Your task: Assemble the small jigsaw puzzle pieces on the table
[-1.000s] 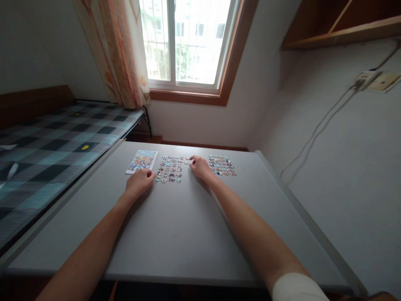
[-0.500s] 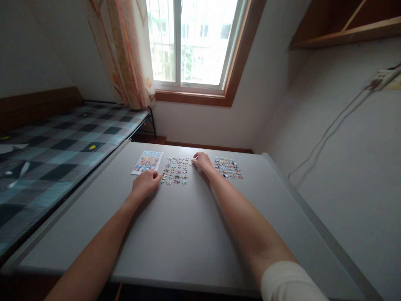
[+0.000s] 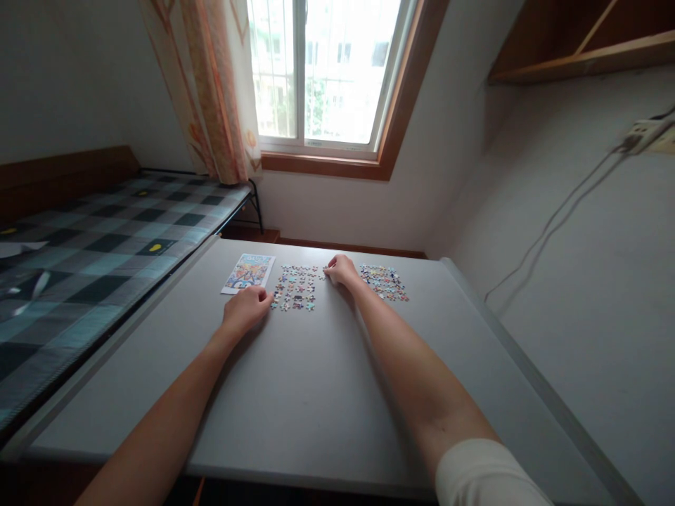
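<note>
Several small jigsaw puzzle pieces (image 3: 298,288) lie in spaced rows on the grey table. To their right a denser group of puzzle pieces (image 3: 387,282) is spread out. My right hand (image 3: 342,270) is between the two groups, finger and thumb pinched at a puzzle piece (image 3: 323,271) by the right end of the upper rows. Curled on the tabletop, my left hand (image 3: 247,309) rests at the left edge of the rows, its fingertips close to the outer pieces. Whatever its fingers may hold is hidden. A colourful picture sheet (image 3: 249,273) lies just beyond it.
The pale grey table (image 3: 295,393) has raised edge strips along both sides. A bed with a checked cover (image 3: 131,225) stands at the left. Beyond the table are a curtain (image 3: 211,91) and a window (image 3: 337,77). A cable (image 3: 548,225) hangs down the right wall.
My right hand has shifted very slightly to the right, and more of the piece by its fingertips shows. My left hand has stayed nearly where it was.
</note>
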Available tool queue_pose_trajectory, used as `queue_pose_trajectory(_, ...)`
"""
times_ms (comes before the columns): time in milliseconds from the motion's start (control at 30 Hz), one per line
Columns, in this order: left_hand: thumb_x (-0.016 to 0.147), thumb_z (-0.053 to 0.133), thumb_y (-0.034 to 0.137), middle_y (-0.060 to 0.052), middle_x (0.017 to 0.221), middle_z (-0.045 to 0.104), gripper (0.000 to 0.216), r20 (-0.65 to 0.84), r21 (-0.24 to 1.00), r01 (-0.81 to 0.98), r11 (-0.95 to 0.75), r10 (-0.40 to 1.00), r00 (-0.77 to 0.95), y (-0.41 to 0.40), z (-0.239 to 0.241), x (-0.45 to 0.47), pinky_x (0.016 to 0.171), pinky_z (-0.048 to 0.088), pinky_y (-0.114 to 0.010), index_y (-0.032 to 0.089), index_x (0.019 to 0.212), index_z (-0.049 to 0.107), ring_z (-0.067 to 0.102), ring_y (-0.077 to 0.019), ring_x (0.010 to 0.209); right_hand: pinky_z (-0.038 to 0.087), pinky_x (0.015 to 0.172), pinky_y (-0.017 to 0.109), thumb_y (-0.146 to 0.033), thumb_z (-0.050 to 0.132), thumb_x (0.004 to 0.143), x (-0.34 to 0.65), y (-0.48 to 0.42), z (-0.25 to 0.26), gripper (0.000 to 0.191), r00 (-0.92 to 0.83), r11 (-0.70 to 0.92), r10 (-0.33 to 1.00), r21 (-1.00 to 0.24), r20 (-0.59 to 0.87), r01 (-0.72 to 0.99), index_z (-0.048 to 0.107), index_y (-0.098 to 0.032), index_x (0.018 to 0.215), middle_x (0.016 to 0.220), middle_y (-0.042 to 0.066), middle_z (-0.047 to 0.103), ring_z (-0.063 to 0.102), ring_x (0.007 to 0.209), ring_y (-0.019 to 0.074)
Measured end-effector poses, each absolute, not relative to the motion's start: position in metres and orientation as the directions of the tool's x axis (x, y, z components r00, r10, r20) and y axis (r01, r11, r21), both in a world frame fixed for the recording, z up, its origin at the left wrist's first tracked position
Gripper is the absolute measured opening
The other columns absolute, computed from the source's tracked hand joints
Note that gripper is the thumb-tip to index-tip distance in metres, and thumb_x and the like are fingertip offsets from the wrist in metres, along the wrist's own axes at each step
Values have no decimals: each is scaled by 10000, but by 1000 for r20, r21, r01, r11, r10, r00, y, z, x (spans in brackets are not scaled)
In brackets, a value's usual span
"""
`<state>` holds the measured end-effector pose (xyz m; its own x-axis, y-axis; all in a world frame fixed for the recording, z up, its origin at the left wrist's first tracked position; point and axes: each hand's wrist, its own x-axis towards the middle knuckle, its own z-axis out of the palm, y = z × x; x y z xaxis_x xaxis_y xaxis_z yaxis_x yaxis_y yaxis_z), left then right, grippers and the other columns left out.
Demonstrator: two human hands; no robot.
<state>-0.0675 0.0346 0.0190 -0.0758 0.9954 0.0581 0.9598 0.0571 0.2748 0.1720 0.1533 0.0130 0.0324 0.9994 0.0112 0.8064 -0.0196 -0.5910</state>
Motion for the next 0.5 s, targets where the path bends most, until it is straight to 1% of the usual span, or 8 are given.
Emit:
queue_pose_trajectory(100, 812, 408, 507, -51, 693, 654, 401, 69, 275, 960, 48, 995, -70, 34, 19, -67, 490, 263, -249, 201, 640, 601, 585, -193, 654, 454, 657, 231, -131, 681, 647, 175, 149, 11, 118, 71, -21, 996, -676, 47, 737, 636, -155, 755, 827, 75, 683, 617, 748, 154)
queue_pose_trajectory(167, 816, 417, 498, -54, 690, 655, 394, 99, 270, 962, 44, 992, -73, 33, 19, -67, 493, 265, -248, 201, 651, 617, 585, -194, 653, 453, 619, 228, -142, 669, 660, 176, 145, 11, 102, 86, -12, 995, -780, 54, 626, 619, -157, 748, 790, 58, 673, 596, 670, 126)
queue_pose_trajectory(233, 820, 427, 490, -54, 683, 653, 388, 151, 277, 960, 34, 985, -78, 33, 19, -65, 498, 269, -248, 200, 662, 631, 577, -191, 641, 440, 555, 225, -180, 676, 662, 177, 137, 12, 122, 64, 1, 997, -901, 32, 435, 602, -160, 757, 733, 33, 657, 552, 577, 99)
queue_pose_trajectory(267, 822, 433, 486, -49, 675, 649, 384, 182, 295, 955, 12, 981, -68, 32, 19, -62, 501, 272, -248, 200, 667, 636, 568, -184, 627, 425, 520, 222, -202, 690, 653, 178, 131, 13, 151, 39, 4, 999, -953, 16, 304, 597, -162, 765, 698, 20, 646, 523, 536, 88)
queue_pose_trajectory(300, 824, 442, 479, -41, 660, 641, 374, 212, 326, 945, -26, 976, -46, 31, 18, -59, 507, 279, -246, 199, 675, 640, 557, -173, 607, 405, 487, 218, -226, 711, 632, 178, 123, 14, 184, 17, 7, 1000, -982, 11, 189, 593, -164, 759, 663, 9, 632, 496, 507, 82)
queue_pose_trajectory(400, 827, 479, 438, 0, 586, 592, 312, 297, 471, 855, -217, 952, 78, 25, 15, -44, 539, 319, -232, 195, 754, 662, 516, -130, 546, 394, 470, 224, -301, 778, 552, 181, 91, 19, 286, -72, -13, 997, -998, -8, -68, 601, -161, 728, 623, 2, 620, 479, 497, 80)
queue_pose_trajectory(433, 826, 490, 425, 11, 567, 575, 296, 312, 522, 811, -265, 944, 108, 22, 14, -37, 543, 329, -226, 191, 793, 668, 503, -118, 528, 401, 480, 230, -317, 795, 527, 183, 79, 20, 317, -102, -46, 994, -991, -33, -128, 608, -162, 731, 619, 0, 621, 482, 499, 80)
queue_pose_trajectory(500, 830, 498, 408, 24, 553, 551, 286, 328, 575, 744, -340, 929, 172, 15, 10, -25, 536, 334, -217, 188, 852, 681, 479, -104, 508, 411, 495, 237, -330, 810, 501, 187, 54, 20, 340, -132, -111, 987, -976, -87, -186, 624, -160, 730, 620, 2, 630, 494, 501, 83)
